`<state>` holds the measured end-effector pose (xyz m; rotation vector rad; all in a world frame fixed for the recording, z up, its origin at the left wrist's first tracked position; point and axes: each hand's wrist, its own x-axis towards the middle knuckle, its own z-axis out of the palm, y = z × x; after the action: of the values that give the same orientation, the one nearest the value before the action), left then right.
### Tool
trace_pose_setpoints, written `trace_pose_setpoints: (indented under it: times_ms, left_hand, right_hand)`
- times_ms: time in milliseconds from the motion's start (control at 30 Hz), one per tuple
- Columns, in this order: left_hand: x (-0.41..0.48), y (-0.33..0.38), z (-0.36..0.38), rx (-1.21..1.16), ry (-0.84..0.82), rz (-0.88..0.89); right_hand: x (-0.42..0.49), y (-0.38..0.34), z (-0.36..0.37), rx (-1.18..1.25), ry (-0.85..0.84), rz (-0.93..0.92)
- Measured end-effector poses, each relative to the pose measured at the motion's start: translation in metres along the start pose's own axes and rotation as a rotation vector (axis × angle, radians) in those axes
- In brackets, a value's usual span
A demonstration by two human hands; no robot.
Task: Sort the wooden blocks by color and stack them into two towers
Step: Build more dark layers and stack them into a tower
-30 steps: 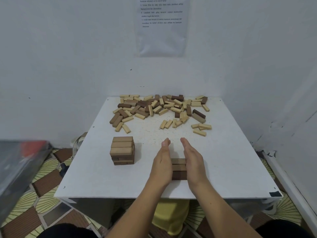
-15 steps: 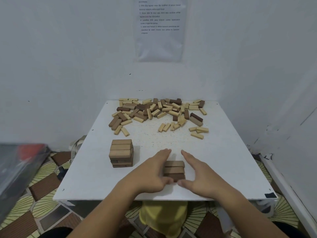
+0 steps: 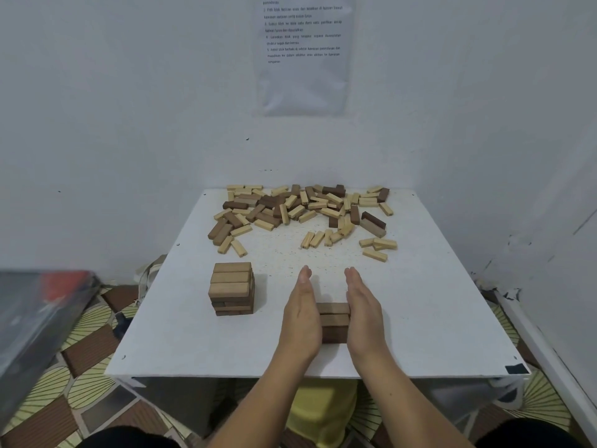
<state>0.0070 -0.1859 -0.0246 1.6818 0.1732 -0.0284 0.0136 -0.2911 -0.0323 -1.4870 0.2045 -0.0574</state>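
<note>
A row of three brown blocks [image 3: 333, 321] lies near the front middle of the white table [image 3: 436, 318]. My left hand [image 3: 302, 315] presses flat against its left ends with straight fingers. My right hand [image 3: 363, 313] presses flat against its right ends the same way. A short brown tower [image 3: 232, 293] of several layers stands to the left, apart from both hands. A loose pile [image 3: 303, 208] of pale and dark brown blocks spreads across the far side of the table.
The table sits in a white-walled corner with a printed sheet [image 3: 303, 53] taped above it. A grey lidded box [image 3: 35, 315] stands at the left on the patterned floor. Sawdust specks cover the table's middle.
Half a second ago both hands cupped the row from the front and sides with curved fingers. Now they are straight again, flat against its two ends as a second ago.
</note>
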Motion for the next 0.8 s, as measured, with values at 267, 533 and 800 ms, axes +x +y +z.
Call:
trace_pose_setpoints:
  times_ms: [267,533,800]
  left_hand:
    - [0.003,0.000,0.003,0.015,-0.075,-0.002]
    - [-0.002,0.008,-0.009,0.102,-0.083,0.053]
    - [-0.008,0.020,-0.066,0.810,-0.405,0.210]
  right_hand:
    - [0.000,0.003,0.002,0.001,-0.034,-0.017]
    - [0.001,-0.001,-0.007,-0.064,-0.074,-0.046]
    - [0.005,-0.027,-0.065,-0.859,-0.454,-0.098]
